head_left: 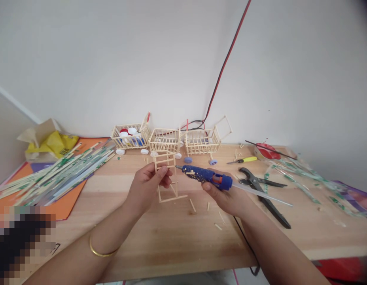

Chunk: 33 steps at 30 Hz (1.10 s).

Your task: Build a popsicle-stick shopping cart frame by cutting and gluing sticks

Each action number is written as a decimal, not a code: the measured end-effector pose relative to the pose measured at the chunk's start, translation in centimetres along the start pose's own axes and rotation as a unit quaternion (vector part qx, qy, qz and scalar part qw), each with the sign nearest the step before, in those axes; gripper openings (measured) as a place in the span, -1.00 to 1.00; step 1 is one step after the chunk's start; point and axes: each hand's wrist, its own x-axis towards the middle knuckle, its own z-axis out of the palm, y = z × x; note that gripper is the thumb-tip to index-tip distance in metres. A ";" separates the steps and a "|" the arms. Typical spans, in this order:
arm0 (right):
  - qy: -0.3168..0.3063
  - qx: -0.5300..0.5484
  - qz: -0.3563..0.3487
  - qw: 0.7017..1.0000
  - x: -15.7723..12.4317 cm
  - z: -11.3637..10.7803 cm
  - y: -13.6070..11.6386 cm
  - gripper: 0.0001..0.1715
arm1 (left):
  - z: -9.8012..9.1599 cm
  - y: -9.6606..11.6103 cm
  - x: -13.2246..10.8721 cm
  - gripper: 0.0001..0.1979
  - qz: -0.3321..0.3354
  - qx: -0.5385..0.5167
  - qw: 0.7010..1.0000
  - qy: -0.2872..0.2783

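Observation:
My left hand [150, 183] pinches a small frame of thin wooden sticks [176, 178] by its left side, holding it up over the table. Several crossbars join its two long sides, and one stick juts out to the right at the bottom. In my right hand [227, 198] is a blue hot glue gun [201, 175], spotted with dried glue. Its nozzle points left at the frame's upper right side, close to or touching it; I cannot tell which. A clear glue stick [263, 193] protrudes from the gun's back.
Behind stand three small stick carts [167, 139] with wheels. Wrapped chopsticks [61, 170] lie on an orange sheet at left. Black pliers [260, 194], a yellow screwdriver [245, 160], a red dish [266, 151] and plastic wrappers [308, 182] are at right. Stick offcuts [192, 205] litter the tabletop [159, 241].

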 end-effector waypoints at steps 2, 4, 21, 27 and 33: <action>0.003 0.003 -0.001 1.000 0.0 0.0 -0.1 -0.67 | 0.0 0.0 0.0 -0.80 0.002 0.002 1.000 0.002; 0.004 0.003 -0.004 1.000 0.1 0.1 -0.1 -0.66 | 0.0 0.0 0.0 -0.80 0.002 0.005 1.000 0.004; 0.025 -0.038 0.017 0.999 0.1 0.1 0.3 -0.72 | 0.1 0.2 -0.1 -0.79 0.005 0.019 1.000 0.005; 0.017 -0.035 0.020 0.999 0.1 0.2 0.0 -0.72 | 0.2 0.2 -0.2 -0.81 0.016 0.035 0.999 0.000; 0.006 -0.021 0.038 0.999 0.2 0.0 -0.4 -0.71 | -0.1 0.0 -0.2 -0.82 0.015 0.049 0.999 -0.006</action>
